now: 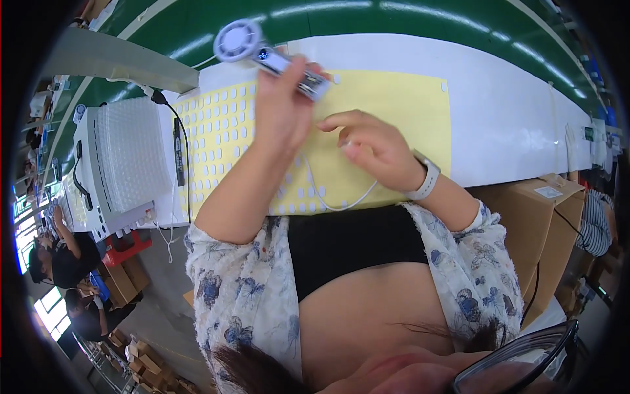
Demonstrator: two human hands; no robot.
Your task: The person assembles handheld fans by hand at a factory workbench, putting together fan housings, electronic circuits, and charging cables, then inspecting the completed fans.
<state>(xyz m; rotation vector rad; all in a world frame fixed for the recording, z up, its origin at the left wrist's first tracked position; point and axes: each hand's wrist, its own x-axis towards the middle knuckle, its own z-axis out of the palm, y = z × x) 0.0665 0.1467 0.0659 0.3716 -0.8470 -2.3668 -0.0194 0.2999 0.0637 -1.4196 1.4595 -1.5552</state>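
My left hand (pixel 283 105) is raised above the table and grips the handle of a small white handheld fan (pixel 262 54), whose round head points to the upper left. My right hand (pixel 371 148) hovers over a yellow sticker sheet (pixel 394 111) with fingers curled, pinching something small and pale I cannot make out. A thin white cable (pixel 335 205) loops on the sheet below both hands. Rows of small white round stickers (pixel 216 131) cover the left part of the sheet. A white wristband (pixel 426 180) is on my right wrist.
A white tray of bubble-like packing (pixel 131 154) sits left on the white table (pixel 512 111), with a black cable (pixel 186 164) beside it. A brown cardboard box (pixel 538 230) stands at right. Other people (pixel 65 259) work at lower left; another person's striped sleeve (pixel 594 223) is far right.
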